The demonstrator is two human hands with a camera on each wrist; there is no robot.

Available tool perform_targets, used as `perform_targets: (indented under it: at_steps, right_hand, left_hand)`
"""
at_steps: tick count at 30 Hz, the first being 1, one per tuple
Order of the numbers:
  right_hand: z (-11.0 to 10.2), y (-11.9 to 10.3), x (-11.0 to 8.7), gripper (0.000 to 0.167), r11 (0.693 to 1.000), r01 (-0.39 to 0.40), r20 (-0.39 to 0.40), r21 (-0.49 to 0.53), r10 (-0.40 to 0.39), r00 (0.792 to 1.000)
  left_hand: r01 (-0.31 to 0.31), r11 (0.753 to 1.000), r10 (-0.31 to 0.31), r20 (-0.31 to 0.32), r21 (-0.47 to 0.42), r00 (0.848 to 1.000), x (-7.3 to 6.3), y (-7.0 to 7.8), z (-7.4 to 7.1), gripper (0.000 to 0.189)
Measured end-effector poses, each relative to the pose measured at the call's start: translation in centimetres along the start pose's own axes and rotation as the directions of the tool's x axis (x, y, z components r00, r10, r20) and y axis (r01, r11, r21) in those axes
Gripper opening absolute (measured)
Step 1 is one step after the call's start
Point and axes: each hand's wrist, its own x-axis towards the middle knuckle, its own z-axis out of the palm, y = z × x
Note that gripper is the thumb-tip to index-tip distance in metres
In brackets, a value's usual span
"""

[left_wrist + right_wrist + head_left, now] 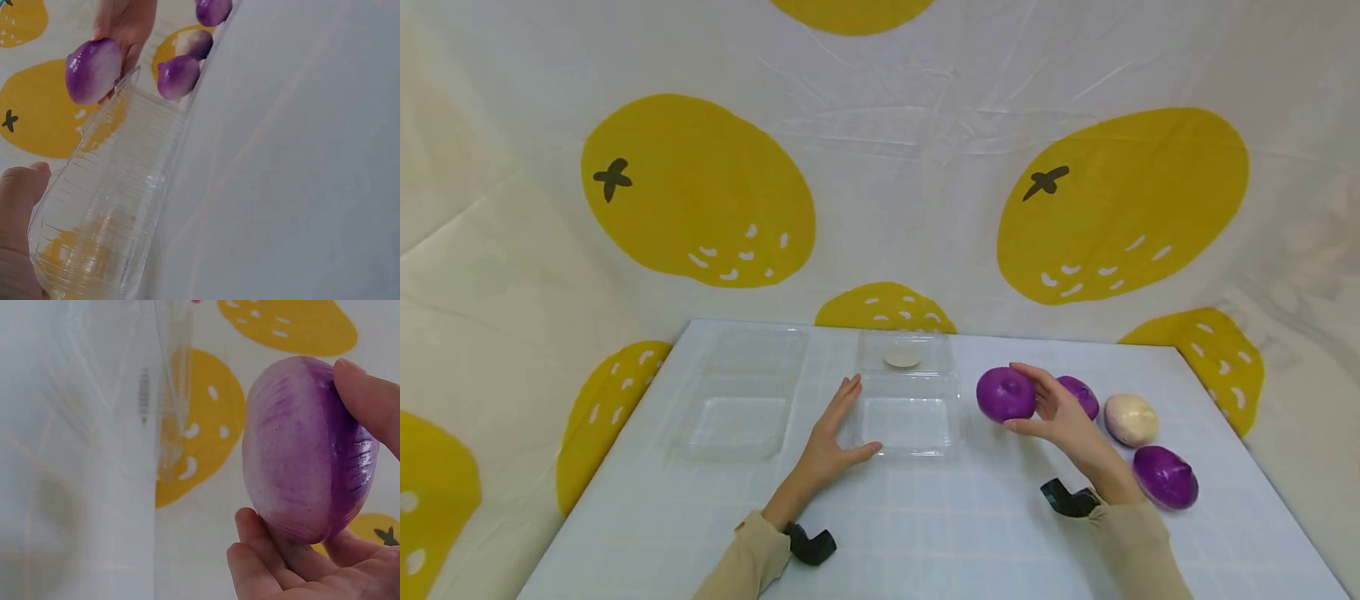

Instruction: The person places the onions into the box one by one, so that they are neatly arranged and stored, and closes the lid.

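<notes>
In the head view my right hand [1063,421] holds a purple onion [1004,395] up off the table, right of a clear plastic container [906,425]. The right wrist view shows the thumb on the glossy purple side of the onion [294,450], fingers underneath it; its other side fades to pale. My left hand [829,446] is at the container's left side, fingers and thumb spread apart. In the left wrist view, its fingertips lie right at the rim of the container [106,206]. The container's hinged lid [904,350] lies open toward the back, with a pale oval on it.
Three more onions lie on the right: one purple [1078,396] partly behind my right hand, one mostly pale [1131,420], one purple [1165,477] nearer. A second clear container [737,425] stands open at left. Fruit-patterned cloth [910,208] rises behind the table.
</notes>
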Motion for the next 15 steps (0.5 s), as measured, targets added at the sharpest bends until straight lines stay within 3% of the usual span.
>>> perform_targets:
  at_steps: [15]
  right_hand:
    - [3.2, -3.1, 2.9, 0.085, 0.993, 0.064, 0.017, 0.099, -0.066, 0.998]
  left_hand:
    - [0.039, 0.998, -0.039, -0.007, -0.044, 0.999, -0.1, 0.3, 0.0, 0.094]
